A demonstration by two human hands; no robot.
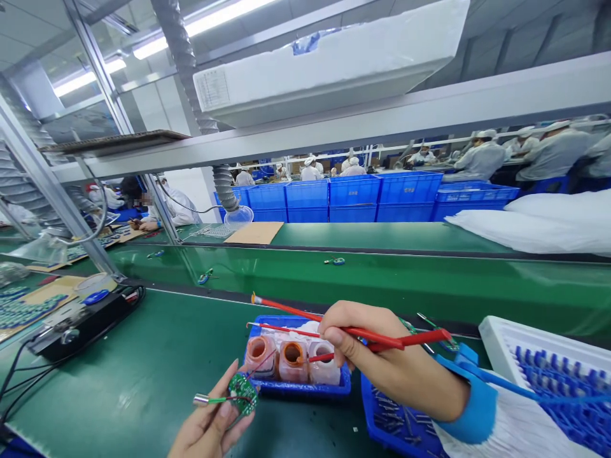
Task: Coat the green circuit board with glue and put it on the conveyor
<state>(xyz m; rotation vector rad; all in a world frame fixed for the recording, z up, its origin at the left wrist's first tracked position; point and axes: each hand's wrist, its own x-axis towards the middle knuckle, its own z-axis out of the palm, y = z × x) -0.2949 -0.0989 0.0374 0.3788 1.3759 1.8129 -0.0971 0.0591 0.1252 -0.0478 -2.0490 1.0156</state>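
My left hand [212, 423] pinches a small round green circuit board [243, 393] near the bottom edge; thin wires run from the board to a small metal cylinder [202, 399] at its left. My right hand [377, 356] is closed round a red brush [334, 326] held across a blue tray [305, 386]. In the tray stand three small plastic bottles [292, 360], two orange-stained and one whitish, with another red brush lying over them. The board sits just left of the tray's front corner.
A second blue tray [396, 426] of small metal parts lies under my right forearm. A white foam tray [548, 366] with blue parts stands at the right. A black device with cables [81, 321] sits at the left. Beyond runs a green conveyor [382, 280], with blue crates and other workers behind.
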